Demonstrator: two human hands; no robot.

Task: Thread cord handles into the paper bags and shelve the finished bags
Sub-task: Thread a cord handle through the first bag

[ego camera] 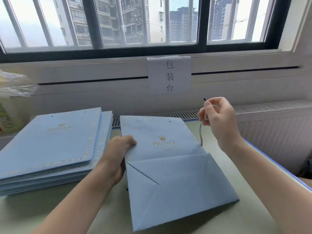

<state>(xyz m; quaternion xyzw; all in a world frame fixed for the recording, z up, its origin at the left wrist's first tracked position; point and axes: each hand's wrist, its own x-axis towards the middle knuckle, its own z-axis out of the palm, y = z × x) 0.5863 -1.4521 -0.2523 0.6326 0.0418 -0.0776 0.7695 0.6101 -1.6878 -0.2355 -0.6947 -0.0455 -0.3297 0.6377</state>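
Observation:
A folded light-blue paper bag [168, 166] with a gold crown logo lies flat on the table in front of me, its bottom flap folded toward me and two punched holes near its far edge. My left hand [118, 156] grips the bag's left edge, thumb on top. My right hand [217, 119] is raised above the bag's right side and pinches a grey cord [200, 135] near its black-tipped end. The cord hangs down to the bag's right edge.
A stack of several flat blue bags [50, 146] lies on the left of the pale green table [236, 166]. A plastic-wrapped bundle [15, 85] stands at far left. A paper sign [169, 75] hangs below the window; a radiator grille runs behind the table.

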